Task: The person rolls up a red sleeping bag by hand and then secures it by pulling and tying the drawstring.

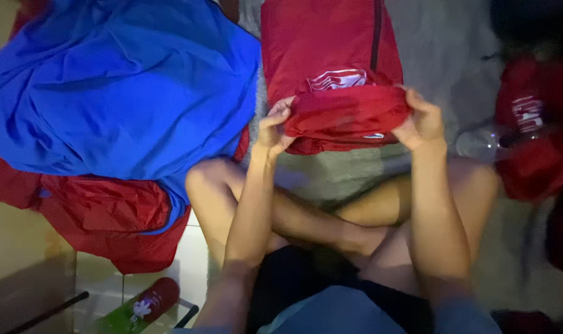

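Red fabric dominates the upper centre of the frame: a red jacket (331, 68) lies flat on a pale grey rug (442, 55), its dark zip line running down the right half and a white emblem showing near its lower edge. The jacket's lower part is rolled up into a thick fold, and both hands are on that fold. The left hand (274, 131), at centre frame, pinches the left end of the roll, fingers curled over the top and thumb beneath. The right hand (422, 120), right of centre, clasps the right end, fingers wrapped over the cloth. Both grips are closed on the jacket, which sits just above the person's crossed bare legs in the lower centre.

Upper left of the frame holds a large crumpled blue garment (114, 86), draped over a second red garment (108, 216) that spreads toward the lower left. At the right edge lies a further red heap (535, 136) with a white mark, partly in shadow, and just beside it a clear plastic object (479, 143) too blurred to identify. Lower left shows a red bottle (155, 300) with a white flower print, lying on pale floor.
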